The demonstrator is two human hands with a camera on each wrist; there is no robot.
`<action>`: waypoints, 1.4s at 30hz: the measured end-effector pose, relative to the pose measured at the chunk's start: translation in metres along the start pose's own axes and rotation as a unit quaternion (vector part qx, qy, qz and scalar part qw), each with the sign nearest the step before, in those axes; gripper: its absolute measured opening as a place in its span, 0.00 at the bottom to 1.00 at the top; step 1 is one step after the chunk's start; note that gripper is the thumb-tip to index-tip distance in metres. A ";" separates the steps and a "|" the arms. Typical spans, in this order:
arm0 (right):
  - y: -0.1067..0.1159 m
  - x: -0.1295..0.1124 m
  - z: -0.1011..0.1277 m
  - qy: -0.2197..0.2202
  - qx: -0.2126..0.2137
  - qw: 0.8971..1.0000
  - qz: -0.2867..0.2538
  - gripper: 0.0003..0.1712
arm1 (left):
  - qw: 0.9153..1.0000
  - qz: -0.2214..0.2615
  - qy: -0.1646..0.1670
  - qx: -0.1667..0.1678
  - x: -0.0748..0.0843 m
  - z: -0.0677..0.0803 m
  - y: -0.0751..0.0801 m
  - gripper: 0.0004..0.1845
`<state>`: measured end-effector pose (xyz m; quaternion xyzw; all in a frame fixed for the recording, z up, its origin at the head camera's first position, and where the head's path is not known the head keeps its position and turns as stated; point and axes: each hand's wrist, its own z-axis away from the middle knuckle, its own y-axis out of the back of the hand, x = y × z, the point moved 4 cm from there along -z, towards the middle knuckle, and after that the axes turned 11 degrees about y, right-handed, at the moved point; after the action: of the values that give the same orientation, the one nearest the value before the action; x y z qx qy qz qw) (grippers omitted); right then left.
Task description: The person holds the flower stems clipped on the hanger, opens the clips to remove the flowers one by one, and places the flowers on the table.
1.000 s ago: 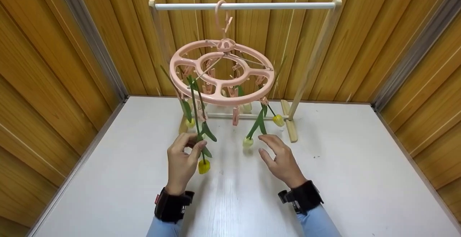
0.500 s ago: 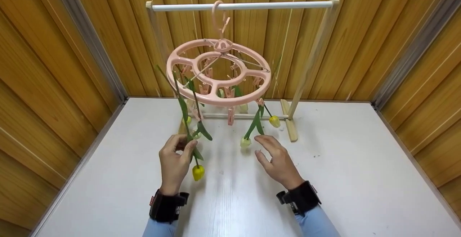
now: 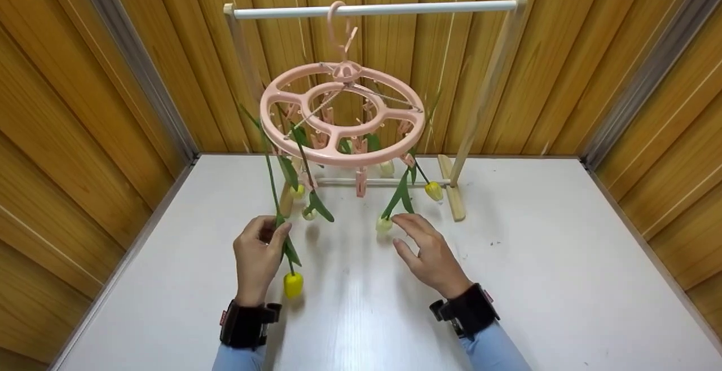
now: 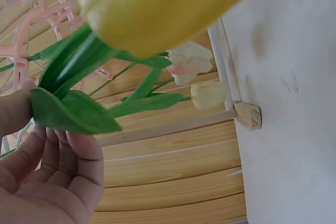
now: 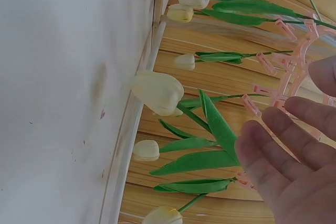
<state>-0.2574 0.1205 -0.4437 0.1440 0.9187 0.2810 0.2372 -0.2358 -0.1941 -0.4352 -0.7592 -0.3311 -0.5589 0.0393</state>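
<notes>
My left hand [image 3: 260, 258] pinches the green stem of a yellow tulip [image 3: 293, 285] between thumb and fingers; the bloom hangs downward, left of the rack's middle. In the left wrist view that yellow bloom [image 4: 157, 9] fills the top, above its green leaves [image 4: 79, 111]. My right hand [image 3: 431, 255] holds nothing, its fingers spread beside a pale tulip [image 3: 384, 224] that hangs head down. Over both hands is a pink round clip hanger [image 3: 352, 159] with several clips [image 3: 361, 183]. In the right wrist view a white tulip [image 5: 157, 93] is near the fingertips.
The hanger hooks over a white rail [image 3: 428, 7] on a wooden stand [image 3: 496, 89]. Several more tulips hang from it, among them a yellow one [image 3: 433, 191] at right. Wood-grain panels [image 3: 389, 32] enclose the white table [image 3: 564, 258] behind and at the sides.
My left hand has moved left and slightly toward me with the yellow tulip, its stem swinging away from the neighbouring one. The right hand has shifted slightly left, nearer the pale tulip.
</notes>
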 end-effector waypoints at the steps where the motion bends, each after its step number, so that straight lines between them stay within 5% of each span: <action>1: 0.000 0.000 0.000 0.000 0.000 1.000 0.000 0.23 | 1.000 -0.003 0.007 -0.002 -0.001 -0.001 0.001 0.06; 20: -0.002 -0.003 0.000 -0.001 -0.008 1.000 0.001 0.23 | 0.992 -0.103 0.072 -0.008 -0.023 -0.008 0.014 0.05; 28: -0.009 -0.006 -0.001 0.015 -0.008 1.000 0.011 0.24 | 0.988 -0.139 0.061 -0.014 -0.029 -0.010 0.015 0.05; 42: -0.030 -0.014 -0.003 0.034 -0.030 0.999 0.003 0.23 | 0.976 -0.189 0.095 -0.043 -0.044 -0.011 0.014 0.06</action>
<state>-0.2514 0.0892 -0.4542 0.1301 0.9169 0.3141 0.2089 -0.2444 -0.2302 -0.4649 -0.6275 -0.4391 -0.6393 -0.0685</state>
